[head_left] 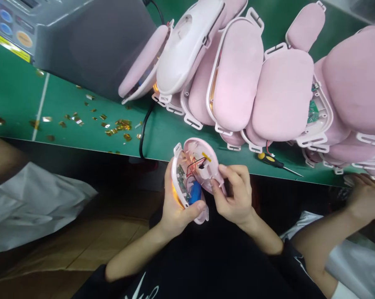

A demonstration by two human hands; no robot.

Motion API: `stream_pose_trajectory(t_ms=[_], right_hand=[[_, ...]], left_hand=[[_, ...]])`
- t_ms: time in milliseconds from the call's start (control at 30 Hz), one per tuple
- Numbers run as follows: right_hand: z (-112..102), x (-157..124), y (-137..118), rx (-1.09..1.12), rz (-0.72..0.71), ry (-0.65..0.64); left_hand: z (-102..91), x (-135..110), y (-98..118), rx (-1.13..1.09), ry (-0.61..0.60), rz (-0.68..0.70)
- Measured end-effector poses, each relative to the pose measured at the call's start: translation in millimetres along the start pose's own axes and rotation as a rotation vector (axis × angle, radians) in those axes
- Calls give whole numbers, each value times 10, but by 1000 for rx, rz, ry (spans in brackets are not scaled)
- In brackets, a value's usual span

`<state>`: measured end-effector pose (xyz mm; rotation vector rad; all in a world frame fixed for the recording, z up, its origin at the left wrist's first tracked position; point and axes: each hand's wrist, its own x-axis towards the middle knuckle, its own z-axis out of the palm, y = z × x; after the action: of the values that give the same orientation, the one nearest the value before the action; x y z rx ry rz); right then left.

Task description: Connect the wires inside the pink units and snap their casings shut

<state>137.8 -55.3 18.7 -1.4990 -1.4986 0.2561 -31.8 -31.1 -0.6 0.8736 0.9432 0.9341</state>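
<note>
Opened pink casing, just below the frame's centre
Left hand grips the white-rimmed half, blue cylinder inside; right hand pinches the cover by its edge, wires between them.

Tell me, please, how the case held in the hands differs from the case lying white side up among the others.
The held case is spread open, showing a blue cylinder and wires; the white-side-up case hides most of its inside. The held case is between the left hand and right hand; the white-side-up case lies among pink cases. Both have slotted loops.
</note>
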Motion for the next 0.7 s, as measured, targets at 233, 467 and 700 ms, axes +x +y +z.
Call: stream_pose_trajectory(t_ms=[233, 467, 700], right_hand=[[-32, -39, -49, -116, -129, -79], [-7, -110, -61, -89, -129, -92], [10, -143, -53, -78, -150, -98]], left_hand=[[13, 6, -17, 25, 2, 18], [-64, 50, -77, 49, 6, 71], [-73, 31, -106, 50, -14, 90]])
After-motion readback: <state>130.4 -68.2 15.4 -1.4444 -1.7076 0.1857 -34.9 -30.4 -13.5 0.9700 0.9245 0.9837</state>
